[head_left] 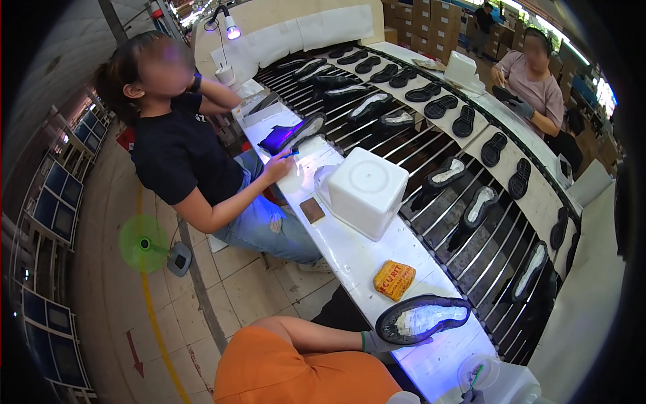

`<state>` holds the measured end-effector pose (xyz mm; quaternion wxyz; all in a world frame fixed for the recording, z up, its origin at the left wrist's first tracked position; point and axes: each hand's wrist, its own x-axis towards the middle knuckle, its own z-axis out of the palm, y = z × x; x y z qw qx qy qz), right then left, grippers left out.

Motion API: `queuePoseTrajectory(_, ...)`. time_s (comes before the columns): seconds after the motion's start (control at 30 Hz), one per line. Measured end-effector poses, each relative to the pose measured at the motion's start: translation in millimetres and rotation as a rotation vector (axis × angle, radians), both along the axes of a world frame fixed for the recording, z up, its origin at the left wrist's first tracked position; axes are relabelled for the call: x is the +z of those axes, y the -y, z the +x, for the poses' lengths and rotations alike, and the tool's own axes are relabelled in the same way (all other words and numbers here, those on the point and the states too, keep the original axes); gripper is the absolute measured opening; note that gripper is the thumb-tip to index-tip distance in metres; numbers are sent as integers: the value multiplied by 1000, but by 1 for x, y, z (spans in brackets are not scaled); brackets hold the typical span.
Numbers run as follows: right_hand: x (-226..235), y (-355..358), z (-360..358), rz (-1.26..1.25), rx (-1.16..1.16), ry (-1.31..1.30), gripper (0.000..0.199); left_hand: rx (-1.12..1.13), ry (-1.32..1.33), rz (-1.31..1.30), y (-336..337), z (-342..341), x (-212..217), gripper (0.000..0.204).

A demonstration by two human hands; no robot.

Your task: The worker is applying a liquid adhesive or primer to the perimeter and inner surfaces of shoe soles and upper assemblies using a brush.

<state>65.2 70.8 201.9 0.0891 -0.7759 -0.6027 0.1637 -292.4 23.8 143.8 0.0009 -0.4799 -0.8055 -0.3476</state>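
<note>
Black shoe upper [431, 318], one: laid sole side up, pale white centre within a dark rim; located at the near end of the long white surface [350, 252], its left end over the edge nearest the person.

Left hand [378, 342], grey-gloved: grip grasping the shoe upper at its left end, part of the fingers hidden beneath it.

Right hand [473, 396], grey-gloved, cut by the lower edge of the view: grip closed about a thin green stick [476, 376], which stands tilted in a round clear cup [463, 370].

White jug [515, 385], one: just beside the cup, to its right.

Yellow block [394, 280], one, with red markings: near the shoe upper, on its far side.

White box-shaped container [370, 192], one: farther along the surface.

Brown square piece [312, 210], one: flat, left of the container.

Metal-bar rack [437, 214], one: alongside the surface, bearing further black uppers.

Black soles [441, 106], several: in a curved row beyond the rack.

Co-worker in a dark shirt [178, 141]: seated at left, one hand near a purple-lit shoe [303, 131].
</note>
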Motion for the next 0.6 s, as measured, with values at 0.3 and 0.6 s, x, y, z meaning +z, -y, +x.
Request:
queuePoseTrajectory(0.3, 3, -1, -7, -15, -45, -2, 25, -2, -40, -9, 5, -3, -5, 59)
queuePoseTrajectory(0.6, 7, -2, -7, -21, -39, 34, 26, 7, -77, -14, 11, -2, -10, 61)
